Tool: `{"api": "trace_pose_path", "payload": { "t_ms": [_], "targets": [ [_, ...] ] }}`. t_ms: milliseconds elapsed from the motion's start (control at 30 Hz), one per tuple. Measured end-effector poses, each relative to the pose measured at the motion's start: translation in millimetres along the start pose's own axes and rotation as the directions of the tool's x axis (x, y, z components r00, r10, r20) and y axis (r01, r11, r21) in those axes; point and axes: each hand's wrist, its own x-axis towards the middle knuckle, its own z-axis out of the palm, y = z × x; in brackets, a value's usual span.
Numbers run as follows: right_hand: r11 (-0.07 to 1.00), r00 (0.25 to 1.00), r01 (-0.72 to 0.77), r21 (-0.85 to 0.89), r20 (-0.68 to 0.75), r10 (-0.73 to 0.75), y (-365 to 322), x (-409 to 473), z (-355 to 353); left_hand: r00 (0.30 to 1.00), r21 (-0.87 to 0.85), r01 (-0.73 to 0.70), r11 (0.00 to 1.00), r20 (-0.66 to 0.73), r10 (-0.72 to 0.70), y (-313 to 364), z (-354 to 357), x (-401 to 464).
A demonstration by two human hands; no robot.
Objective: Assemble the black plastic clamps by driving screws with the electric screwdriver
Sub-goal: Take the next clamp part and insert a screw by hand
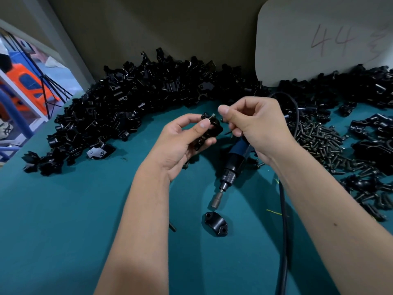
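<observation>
Nearest to me, a single black clamp half [216, 224] lies flat on the green table [63, 220], just on my side of the electric screwdriver's [230, 167] silver bit tip. A loose screw [172, 227] lies left of that half, and the black cable [284, 231] runs along the right, from the table's near edge up past the screwdriver.

The screwdriver lies on the table with its bit pointing toward me and its blue body partly hidden under my right wrist.

Just above the screwdriver, and a little left, my left hand [182, 143] grips the black clamp [210, 129], thumb curled over its top and fingers wrapped beneath. A silver-headed screw [212, 117] stands in the clamp's upper end, head outward.

Directly above the screwdriver, my right hand [255, 124] is curled, thumb and forefinger held close together just right of that screw head, not touching it as far as I can see. Some thin dark pieces, probably screws, poke out from my lower curled fingers, though I cannot tell for sure.

Right of the screwdriver is a heap of dark screws [319, 141], with more black clamps [374, 145] beyond it.

Farther back, behind the screwdriver, a large pile of black clamp parts [127, 103] curves along the wall, and a pale board [319, 39] marked "44" leans at the far right.
</observation>
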Motion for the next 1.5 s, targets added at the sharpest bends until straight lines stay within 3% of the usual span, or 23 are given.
{"api": "trace_pose_path", "payload": {
  "t_ms": [167,367,933,1067,1167,1333,1500],
  "targets": [
    [0.986,0.992,-0.083,-0.143,0.081,0.095,-2,4,-6,0.991,-0.123,0.088,0.989,-0.085,-0.099,-1,-3,1],
    [0.999,0.999,-0.037,0.016,0.038,0.036,-4,1,-1,0.986,-0.271,0.132,0.953,-0.060,-0.154,0,-6,2],
    [0.997,0.990,0.044,0.063,0.132,-0.052,-8,-4,0,0.989,-0.218,0.140,0.966,0.069,-0.128,-3,-4,3],
    [0.999,0.981,0.018,0.031,0.190,-0.024,-9,-4,-2,0.989,-0.218,0.145,0.965,0.067,-0.134,-4,-3,3],
    [0.993,0.971,-0.055,0.107,0.237,0.028,-9,-5,-2,0.987,-0.282,0.159,0.946,0.079,-0.142,-4,-2,1],
    [0.970,0.979,-0.096,0.221,0.197,0.052,-13,-5,1,0.981,-0.458,0.188,0.868,0.130,-0.144,-6,11,-2],
    [0.973,0.988,-0.090,0.214,0.144,0.059,-12,-5,6,0.982,-0.407,0.172,0.897,0.147,-0.122,-5,23,0]
  ]
}}
